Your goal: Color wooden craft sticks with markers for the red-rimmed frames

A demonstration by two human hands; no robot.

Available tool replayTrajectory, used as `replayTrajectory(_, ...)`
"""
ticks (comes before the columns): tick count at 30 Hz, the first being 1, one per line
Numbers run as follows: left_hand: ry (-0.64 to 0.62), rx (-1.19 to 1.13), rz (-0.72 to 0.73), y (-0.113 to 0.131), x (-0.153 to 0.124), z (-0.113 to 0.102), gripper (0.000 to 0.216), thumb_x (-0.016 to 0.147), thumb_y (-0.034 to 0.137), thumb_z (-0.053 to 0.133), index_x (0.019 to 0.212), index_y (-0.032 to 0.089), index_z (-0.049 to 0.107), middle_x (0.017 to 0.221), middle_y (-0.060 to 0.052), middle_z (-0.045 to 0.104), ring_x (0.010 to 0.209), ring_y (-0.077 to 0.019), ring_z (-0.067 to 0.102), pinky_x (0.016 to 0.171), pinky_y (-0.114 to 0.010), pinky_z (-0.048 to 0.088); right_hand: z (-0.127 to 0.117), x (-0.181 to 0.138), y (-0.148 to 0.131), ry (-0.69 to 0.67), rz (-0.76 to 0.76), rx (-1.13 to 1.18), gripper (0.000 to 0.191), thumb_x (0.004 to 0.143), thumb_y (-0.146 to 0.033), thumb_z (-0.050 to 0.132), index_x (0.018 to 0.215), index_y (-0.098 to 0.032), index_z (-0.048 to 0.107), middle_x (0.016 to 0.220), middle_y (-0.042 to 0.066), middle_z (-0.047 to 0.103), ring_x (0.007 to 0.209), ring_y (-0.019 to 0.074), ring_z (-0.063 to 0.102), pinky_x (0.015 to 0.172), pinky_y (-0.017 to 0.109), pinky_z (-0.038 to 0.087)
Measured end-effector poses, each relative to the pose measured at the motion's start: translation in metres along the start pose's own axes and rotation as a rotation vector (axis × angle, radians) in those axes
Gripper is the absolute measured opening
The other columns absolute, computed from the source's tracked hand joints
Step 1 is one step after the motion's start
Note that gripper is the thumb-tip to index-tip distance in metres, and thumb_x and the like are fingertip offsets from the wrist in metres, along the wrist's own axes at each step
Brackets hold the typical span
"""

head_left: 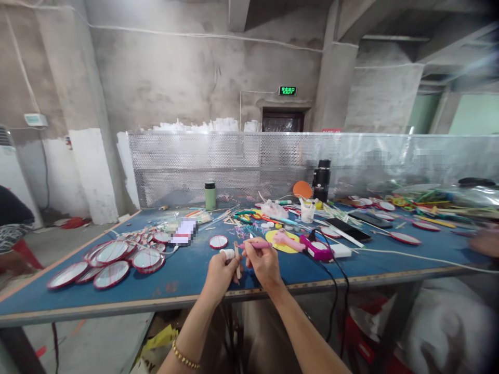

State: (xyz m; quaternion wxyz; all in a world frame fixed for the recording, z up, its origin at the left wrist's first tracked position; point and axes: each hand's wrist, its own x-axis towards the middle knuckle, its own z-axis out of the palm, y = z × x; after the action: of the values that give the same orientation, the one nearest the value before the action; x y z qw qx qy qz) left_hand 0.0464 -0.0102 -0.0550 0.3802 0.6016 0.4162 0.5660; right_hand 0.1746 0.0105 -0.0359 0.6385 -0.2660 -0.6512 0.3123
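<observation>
My left hand (220, 272) is closed over the table's front edge, pinching a thin flat wooden stick (236, 254) that stands roughly upright. Something white (227, 253), perhaps a wrap or a cap, shows at its thumb. My right hand (265, 266) is closed around a pink pen-like tool (262, 245), whose tip points left and lies close to the stick; whether they touch I cannot tell. Just beyond my hands lies a small round red-rimmed mirror (218, 242). To the right, a pink gun-shaped tool (288, 240) rests on a yellow disc (275, 249).
Red-rimmed round mirrors (113, 253) are piled at left beside a lit phone (184, 231). A green bottle (210, 196) and a black thermos (322, 181) stand at the back. A magenta device (317, 249) trails black cables over the edge. Another person's hand (484, 241) blurs at far right.
</observation>
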Motion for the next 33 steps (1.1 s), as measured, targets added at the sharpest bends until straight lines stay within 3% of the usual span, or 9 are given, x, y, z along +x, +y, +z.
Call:
replayTrajectory(8, 0.013, -0.034, -0.021, 0.0026, -0.0001, 0.0002, 0.029, 0.077, 0.043, 0.061, 0.069, 0.015, 0.061, 0.056, -0.001, 0.062, 0.040, -0.0111, 0.052, 0.041, -0.021, 0.040, 0.0004, -0.0008, -0.0010, 0.073, 0.027, 0.004, 0.025, 0.086, -0.041, 0.062, 0.080, -0.017, 0.061, 0.060, -0.001, 0.060, 0.039, 0.0083, 0.050, 0.038, 0.019, 0.041)
replayTrajectory(16, -0.005, -0.009, 0.001, 0.0007, -0.0002, -0.0003, 0.033, 0.080, 0.044, 0.060, 0.064, 0.016, 0.057, 0.052, 0.000, 0.061, 0.040, -0.0104, 0.051, 0.042, -0.020, 0.039, 0.0006, -0.0007, -0.0012, 0.004, 0.003, -0.002, 0.024, 0.088, -0.040, 0.059, 0.079, -0.018, 0.063, 0.061, -0.001, 0.062, 0.041, 0.0090, 0.051, 0.040, 0.020, 0.042)
replayTrajectory(24, 0.000, -0.036, -0.008, -0.0020, 0.0005, -0.0002, 0.032, 0.079, 0.045, 0.061, 0.068, 0.015, 0.060, 0.055, -0.001, 0.062, 0.040, -0.0102, 0.051, 0.042, -0.020, 0.040, 0.0004, -0.0011, -0.0004, 0.055, 0.000, -0.034, 0.023, 0.088, -0.039, 0.059, 0.080, -0.018, 0.061, 0.060, -0.002, 0.060, 0.040, 0.0087, 0.050, 0.039, 0.020, 0.041)
replayTrajectory(33, -0.009, -0.018, 0.003, 0.0007, 0.0003, -0.0003, 0.035, 0.079, 0.048, 0.061, 0.066, 0.015, 0.060, 0.052, 0.000, 0.061, 0.039, -0.0105, 0.051, 0.041, -0.020, 0.038, 0.0013, -0.0009, -0.0007, 0.005, -0.033, -0.034, 0.023, 0.089, -0.039, 0.059, 0.079, -0.018, 0.061, 0.062, -0.001, 0.061, 0.041, 0.0086, 0.051, 0.040, 0.020, 0.043)
